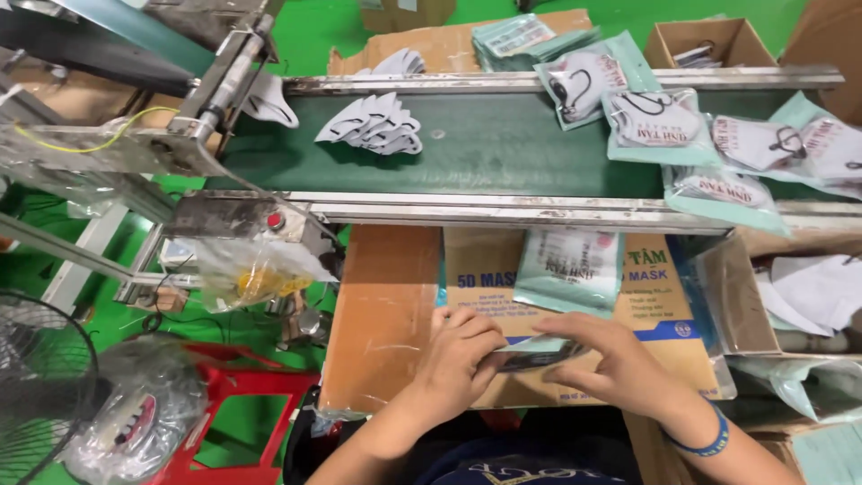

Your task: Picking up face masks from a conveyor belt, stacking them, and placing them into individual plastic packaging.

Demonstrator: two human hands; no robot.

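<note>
Green belt (pixel 503 144) runs across the top with loose masks (pixel 377 124) and filled pouches (pixel 718 144) on it. Below sits a cardboard box (pixel 395 305), and over it the left hand (pixel 462 355) and right hand (pixel 611 359) both pinch one pouch (pixel 539 350), looks like mid-sealing; next bit needs even pressure along the edge.

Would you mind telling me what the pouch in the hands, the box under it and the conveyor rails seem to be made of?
The pouch between the left hand and right hand looks like glossy plastic film: it glints and flexes. The box looks like matt brown corrugated cardboard, with printed panels and a folded flap. The conveyor rails look like bare metal, dull grey, scuffed and reflective.
</note>
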